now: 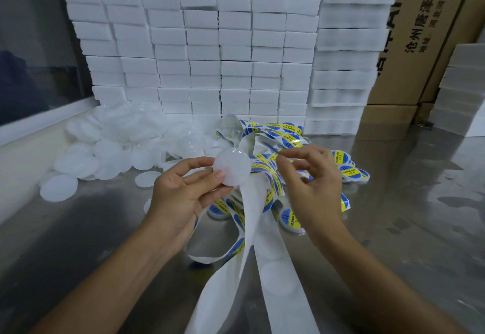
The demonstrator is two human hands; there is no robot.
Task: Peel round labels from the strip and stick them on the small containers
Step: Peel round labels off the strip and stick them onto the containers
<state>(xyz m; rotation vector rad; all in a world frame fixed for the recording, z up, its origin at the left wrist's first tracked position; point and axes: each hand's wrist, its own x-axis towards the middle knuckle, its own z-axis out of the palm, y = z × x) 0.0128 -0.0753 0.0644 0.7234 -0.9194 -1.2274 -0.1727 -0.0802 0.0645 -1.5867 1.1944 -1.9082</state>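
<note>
My left hand (183, 189) holds a small round translucent white container (232, 167) between thumb and fingers, its flat face toward me. My right hand (309, 176) pinches a round blue and yellow label (273, 147) edge-on, just right of the container. A white backing strip (252, 215) with blue and yellow labels tangles beneath both hands, and its bare end runs down toward me. Labelled containers (351, 169) lie right of my right hand, and others (290, 218) lie under it.
A heap of unlabelled round white containers (118, 144) lies at the left on the steel table (406, 215). Stacked white foam blocks (210, 52) wall the back. Cardboard boxes (425, 45) and more foam stacks (462, 89) stand at the right.
</note>
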